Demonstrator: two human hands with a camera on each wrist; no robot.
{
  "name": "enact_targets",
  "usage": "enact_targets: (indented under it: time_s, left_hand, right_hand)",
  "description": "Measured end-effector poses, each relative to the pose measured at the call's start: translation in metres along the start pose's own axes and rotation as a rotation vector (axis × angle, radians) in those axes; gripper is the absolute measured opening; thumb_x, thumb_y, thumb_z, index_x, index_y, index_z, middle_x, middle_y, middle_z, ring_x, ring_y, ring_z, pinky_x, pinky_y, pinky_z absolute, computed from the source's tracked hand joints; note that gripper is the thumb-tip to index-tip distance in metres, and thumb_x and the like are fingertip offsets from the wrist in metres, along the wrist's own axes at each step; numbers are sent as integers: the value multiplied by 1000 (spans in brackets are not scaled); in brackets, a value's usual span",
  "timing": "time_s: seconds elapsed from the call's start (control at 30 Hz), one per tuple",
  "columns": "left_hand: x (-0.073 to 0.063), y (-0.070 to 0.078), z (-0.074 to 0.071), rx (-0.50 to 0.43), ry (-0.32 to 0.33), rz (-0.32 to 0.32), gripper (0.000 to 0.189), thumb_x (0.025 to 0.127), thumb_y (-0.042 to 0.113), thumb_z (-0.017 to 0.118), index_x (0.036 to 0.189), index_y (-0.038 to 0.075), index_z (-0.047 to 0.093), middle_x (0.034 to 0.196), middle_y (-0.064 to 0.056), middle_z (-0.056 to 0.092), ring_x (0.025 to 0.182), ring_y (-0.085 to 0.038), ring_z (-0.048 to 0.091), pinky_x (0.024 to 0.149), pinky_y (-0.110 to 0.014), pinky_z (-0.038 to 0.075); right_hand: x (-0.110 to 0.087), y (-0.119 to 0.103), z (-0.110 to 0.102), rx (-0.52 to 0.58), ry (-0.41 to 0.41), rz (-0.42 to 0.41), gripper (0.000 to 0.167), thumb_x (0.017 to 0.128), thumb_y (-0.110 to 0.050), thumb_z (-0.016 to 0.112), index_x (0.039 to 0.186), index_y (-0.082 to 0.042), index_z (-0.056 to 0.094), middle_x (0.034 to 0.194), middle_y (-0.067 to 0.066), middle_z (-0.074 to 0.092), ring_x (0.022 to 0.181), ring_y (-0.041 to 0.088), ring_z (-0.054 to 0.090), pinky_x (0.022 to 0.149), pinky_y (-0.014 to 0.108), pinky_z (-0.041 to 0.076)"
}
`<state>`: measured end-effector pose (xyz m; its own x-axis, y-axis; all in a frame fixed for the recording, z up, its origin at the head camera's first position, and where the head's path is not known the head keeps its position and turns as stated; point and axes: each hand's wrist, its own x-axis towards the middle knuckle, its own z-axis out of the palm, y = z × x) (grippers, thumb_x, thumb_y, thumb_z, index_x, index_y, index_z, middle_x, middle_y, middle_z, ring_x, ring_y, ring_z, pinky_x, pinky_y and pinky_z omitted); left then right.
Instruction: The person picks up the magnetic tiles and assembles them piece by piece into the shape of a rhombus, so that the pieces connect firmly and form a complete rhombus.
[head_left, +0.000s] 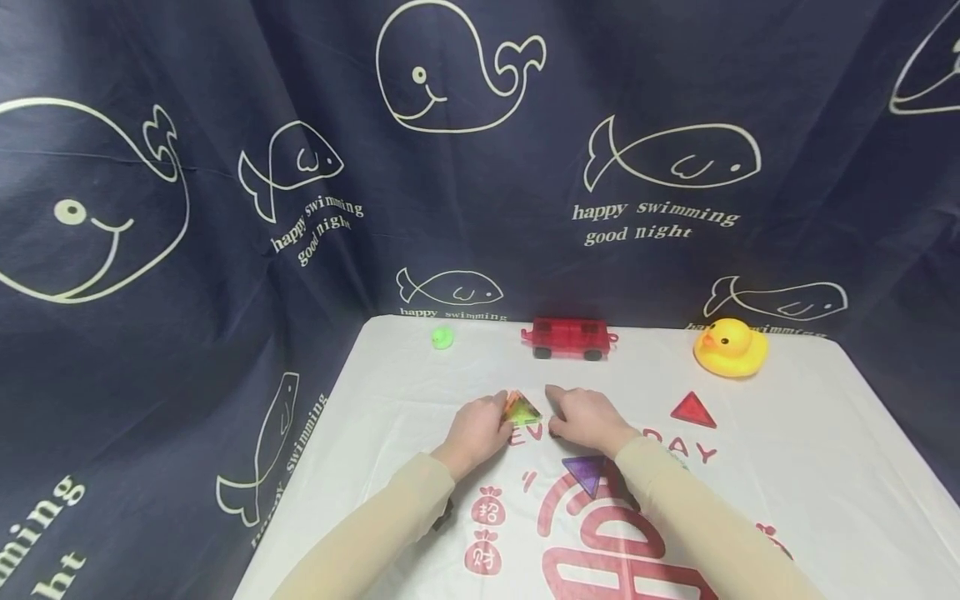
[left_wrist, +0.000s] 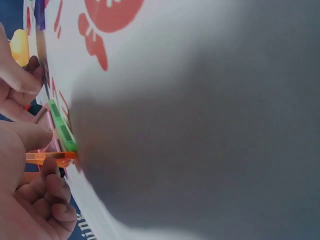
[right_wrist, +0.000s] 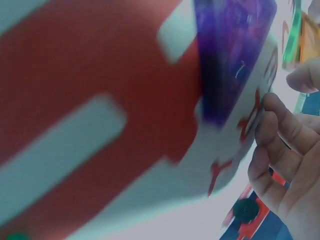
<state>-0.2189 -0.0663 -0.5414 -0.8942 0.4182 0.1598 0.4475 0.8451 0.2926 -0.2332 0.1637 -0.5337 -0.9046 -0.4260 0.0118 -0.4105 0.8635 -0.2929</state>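
My left hand [head_left: 478, 429] pinches an orange triangular tile [left_wrist: 64, 156] between thumb and finger, as the left wrist view shows. A green tile [left_wrist: 62, 127] and a pinkish tile meet it, forming a small peaked triangular cluster [head_left: 522, 410] on the table. To its right my right hand [head_left: 588, 418] holds nothing; thumb and loosely bent fingers are apart from the cluster, with fingertips close to the tabletop. A purple triangular tile [head_left: 587, 473] lies flat just below the right hand. Farther right lies a red triangular tile [head_left: 694, 410].
Along the back edge of the white-covered table [head_left: 405, 383] are a small green duck [head_left: 442, 337], a red wheeled car base [head_left: 572, 337] and a bigger yellow duck [head_left: 731, 348]. A dark blue printed curtain [head_left: 480, 200] hangs behind and at the sides.
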Motion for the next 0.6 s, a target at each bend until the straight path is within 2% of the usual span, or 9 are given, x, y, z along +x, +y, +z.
enact_targets:
  time_s: [0.13,0.27,0.4,0.5,0.6]
  left_hand:
    - [-4,2,-4,-45,34,5,57,89,20,74,138,3,51,95,-9,71,78,-22,68,71,-37,57]
    - [-7,9,-6,-90,58,43,47,90,19,72,129,10,48,77,2,62,60,-12,58,57,-32,51]
    - [-9,21,-5,-98,63,119,35,92,19,70,120,11,51,68,9,53,53,-7,49,52,-27,45]
    - [-11,33,-3,-95,50,160,30,93,19,69,117,11,54,63,12,48,48,-4,45,48,-23,41]
    - [-13,44,0,-91,21,189,27,93,21,70,114,12,56,61,14,46,47,-2,43,47,-20,39]
  right_hand:
    - [-8,20,-8,21,23,24,57,87,-25,66,138,-1,58,66,-6,54,67,17,52,76,47,53]
    - [-17,45,-18,33,61,56,49,87,-20,64,132,0,63,66,-6,55,70,19,55,79,50,53]
    - [-27,70,-27,44,59,131,43,88,-18,65,127,0,66,83,3,68,79,23,60,86,53,52]
    - [-36,87,-30,61,37,195,42,90,-19,65,128,0,65,96,8,70,83,24,61,83,52,53]
    - [-44,101,-32,73,20,245,41,92,-19,63,129,0,64,99,10,70,85,26,61,81,52,52]
